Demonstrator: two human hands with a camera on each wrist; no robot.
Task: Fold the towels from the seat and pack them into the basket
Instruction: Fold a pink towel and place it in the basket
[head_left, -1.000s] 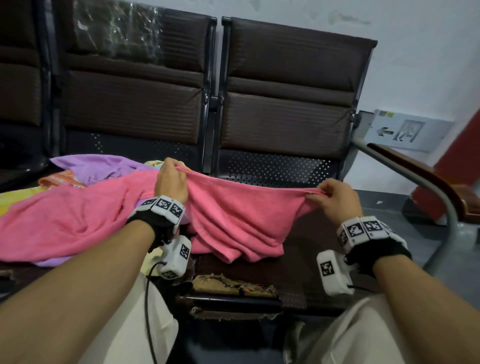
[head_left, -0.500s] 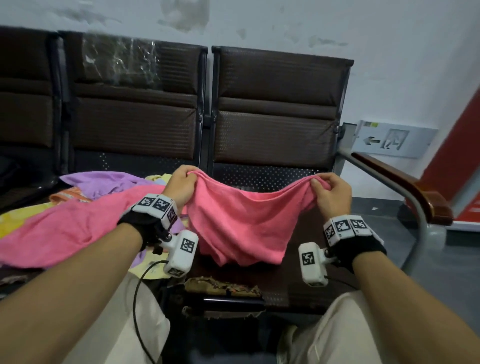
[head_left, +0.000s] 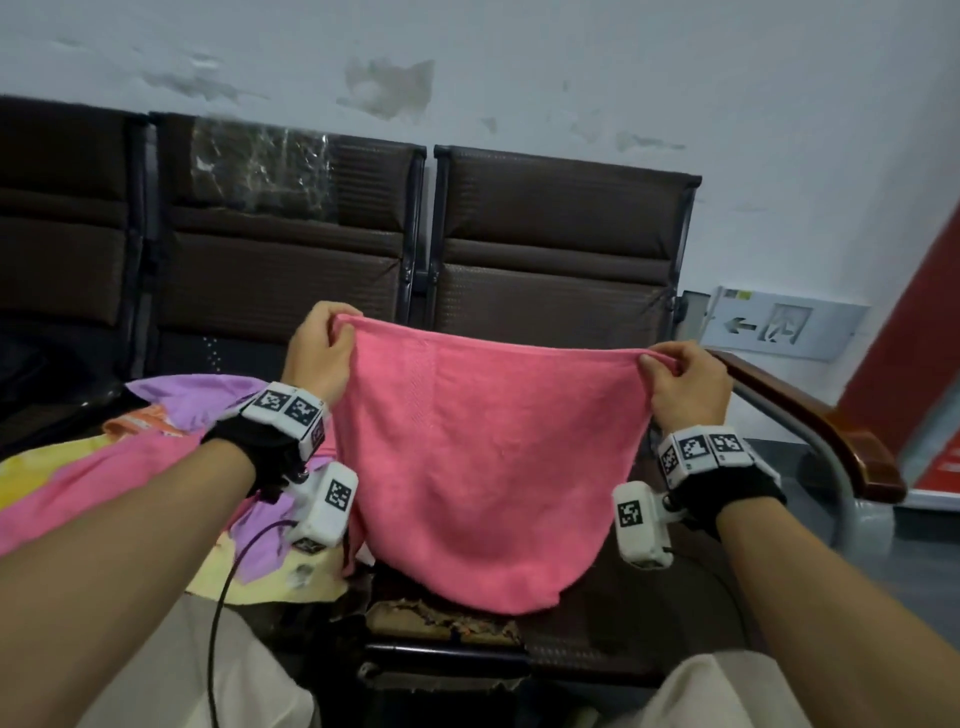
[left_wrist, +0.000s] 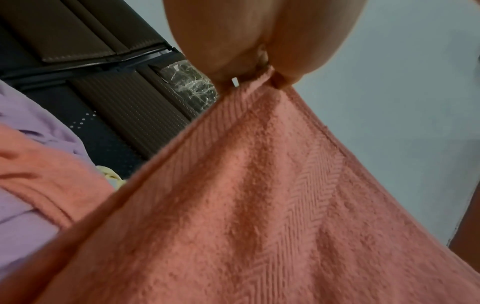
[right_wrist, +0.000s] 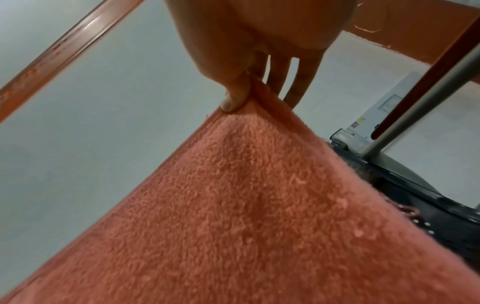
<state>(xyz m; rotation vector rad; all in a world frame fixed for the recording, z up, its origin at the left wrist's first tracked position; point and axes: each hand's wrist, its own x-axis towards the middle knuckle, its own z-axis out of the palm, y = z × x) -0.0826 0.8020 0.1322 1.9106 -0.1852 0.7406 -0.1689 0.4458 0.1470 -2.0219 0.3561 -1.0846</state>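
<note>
Both forearms reached forward, raised above the seat (head_left: 597, 618). Left of the pink towel (head_left: 483, 457), the left hand (head_left: 319, 353) pinched its upper corner between thumb and curled fingers. The towel hung spread, its lower edge apparently just clear of the seat. The right hand (head_left: 683, 384) pinched the opposite corner, remaining fingers extended.

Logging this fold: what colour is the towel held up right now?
Pink towel, plain with a faint woven band; clearest in the head view, pinched by both hands.
</note>
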